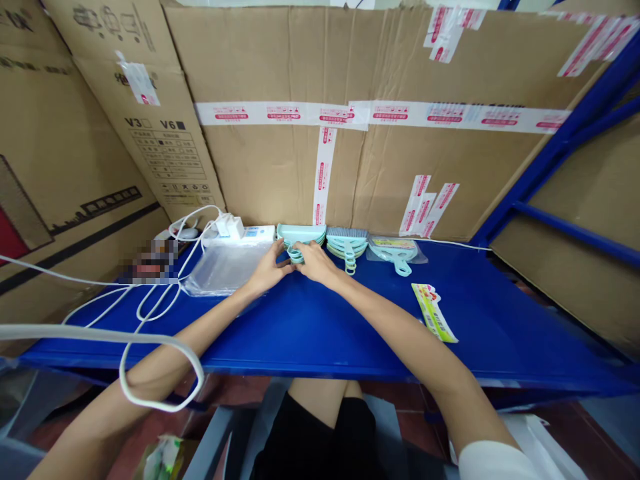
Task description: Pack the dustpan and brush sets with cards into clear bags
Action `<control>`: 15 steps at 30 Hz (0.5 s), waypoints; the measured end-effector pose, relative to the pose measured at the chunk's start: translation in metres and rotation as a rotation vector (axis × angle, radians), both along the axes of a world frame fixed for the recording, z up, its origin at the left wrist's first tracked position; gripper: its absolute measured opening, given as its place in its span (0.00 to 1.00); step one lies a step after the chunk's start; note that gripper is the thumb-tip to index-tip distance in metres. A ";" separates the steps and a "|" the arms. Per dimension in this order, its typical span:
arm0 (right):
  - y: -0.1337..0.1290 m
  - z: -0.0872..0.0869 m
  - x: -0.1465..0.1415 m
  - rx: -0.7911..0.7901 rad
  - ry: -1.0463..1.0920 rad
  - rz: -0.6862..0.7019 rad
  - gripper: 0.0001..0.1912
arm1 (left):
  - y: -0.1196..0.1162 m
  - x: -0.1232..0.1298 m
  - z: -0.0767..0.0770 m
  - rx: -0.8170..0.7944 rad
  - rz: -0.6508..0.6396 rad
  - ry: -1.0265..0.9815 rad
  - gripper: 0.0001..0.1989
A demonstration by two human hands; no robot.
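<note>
Left hand point(269, 272) and right hand point(317, 264) at pale-green dustpan stack point(301, 233) on blue table point(320, 340)

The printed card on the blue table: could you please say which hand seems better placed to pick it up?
Probably the right hand: the card lies right of both hands, near the right forearm. The left hand would likely have to cross that forearm. Both are at the dustpan stack.
</note>
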State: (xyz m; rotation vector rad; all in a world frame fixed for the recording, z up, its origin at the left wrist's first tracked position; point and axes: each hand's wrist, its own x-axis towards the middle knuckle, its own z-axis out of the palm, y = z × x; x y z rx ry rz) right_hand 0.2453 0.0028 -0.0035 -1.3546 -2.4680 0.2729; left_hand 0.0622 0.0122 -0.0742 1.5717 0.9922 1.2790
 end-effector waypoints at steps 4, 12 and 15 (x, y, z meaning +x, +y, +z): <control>0.006 -0.009 -0.002 0.027 0.025 -0.008 0.24 | 0.001 -0.001 -0.003 -0.010 -0.003 0.028 0.47; 0.005 -0.005 0.000 0.024 -0.004 -0.018 0.26 | 0.000 0.000 -0.005 -0.039 -0.004 0.017 0.49; 0.003 -0.002 -0.001 0.025 -0.028 -0.019 0.26 | 0.000 0.000 -0.005 -0.010 -0.012 0.057 0.46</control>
